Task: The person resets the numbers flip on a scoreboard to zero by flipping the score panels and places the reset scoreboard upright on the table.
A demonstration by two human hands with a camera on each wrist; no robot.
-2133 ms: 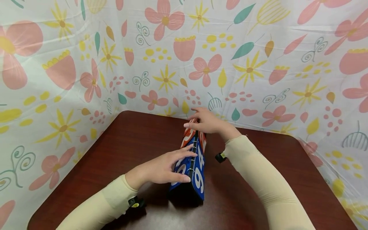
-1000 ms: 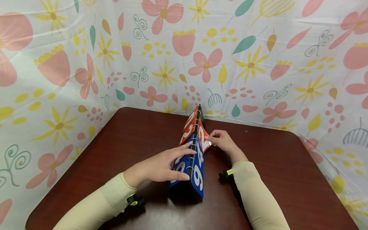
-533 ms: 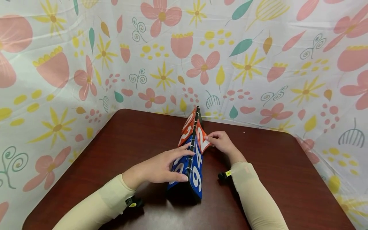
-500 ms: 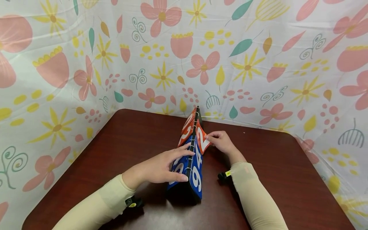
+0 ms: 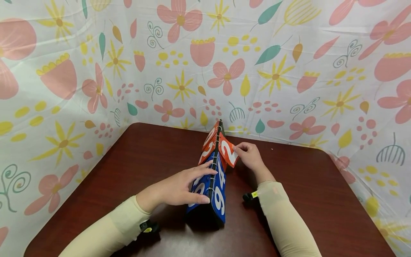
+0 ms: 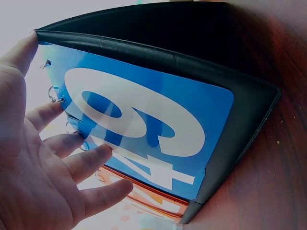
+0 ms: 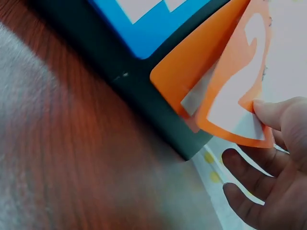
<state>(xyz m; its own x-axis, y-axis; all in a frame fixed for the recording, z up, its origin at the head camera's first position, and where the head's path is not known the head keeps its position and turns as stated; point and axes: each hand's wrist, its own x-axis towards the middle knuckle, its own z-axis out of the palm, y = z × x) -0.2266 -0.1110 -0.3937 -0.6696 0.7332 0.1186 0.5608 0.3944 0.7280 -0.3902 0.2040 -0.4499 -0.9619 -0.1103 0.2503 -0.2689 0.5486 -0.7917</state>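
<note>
A tent-shaped flip scoreboard [image 5: 205, 217] with a black base stands lengthwise on the table, its number cards hung on rings along the ridge. My left hand [image 5: 178, 187] rests over the near part of the ridge. In the left wrist view its thumb touches the top corner and its spread fingers reach past the rings beside the blue 6 card [image 6: 139, 108]. My right hand [image 5: 252, 157] pinches the lower corner of an orange card with a white 2 [image 5: 228, 151]. That card is lifted away from the board, and another orange card [image 7: 187, 62] lies under it.
The brown table [image 5: 154, 150] has rounded far corners. A flower-printed cloth [image 5: 273, 89] hangs behind it and along the left side. A small black camera [image 5: 248, 197] is strapped at my right wrist, and another [image 5: 149, 226] at my left.
My right hand has come from the far end of the ridge down to the right side, taken the orange 2 card and swung it outward. My left hand has stayed in place.
</note>
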